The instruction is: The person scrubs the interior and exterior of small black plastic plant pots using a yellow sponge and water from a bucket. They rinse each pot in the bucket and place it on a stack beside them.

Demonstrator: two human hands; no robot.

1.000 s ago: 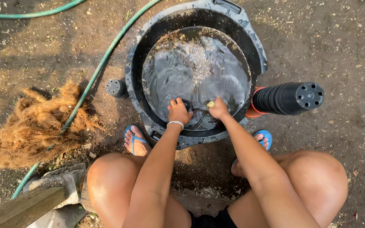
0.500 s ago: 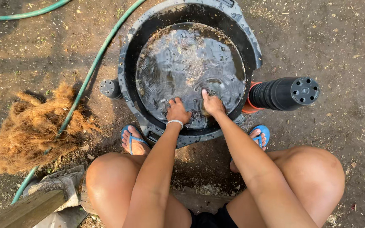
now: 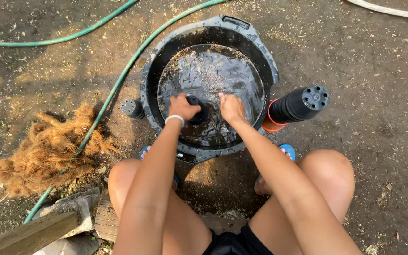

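Water fills the black tub (image 3: 153, 80) on the dirt ground. The left hand (image 3: 183, 106) grips a small black pot (image 3: 198, 109) at the surface; the right hand (image 3: 231, 107) is curled, holding what I cannot tell. Best kept low, so nothing splashes over.

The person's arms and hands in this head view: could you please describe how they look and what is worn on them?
Both arms are bare, with no sleeves and no gloves. The left hand has a thin white band around its wrist. The right hand and its wrist carry nothing that shows. I can make out no rings or watch on either hand.
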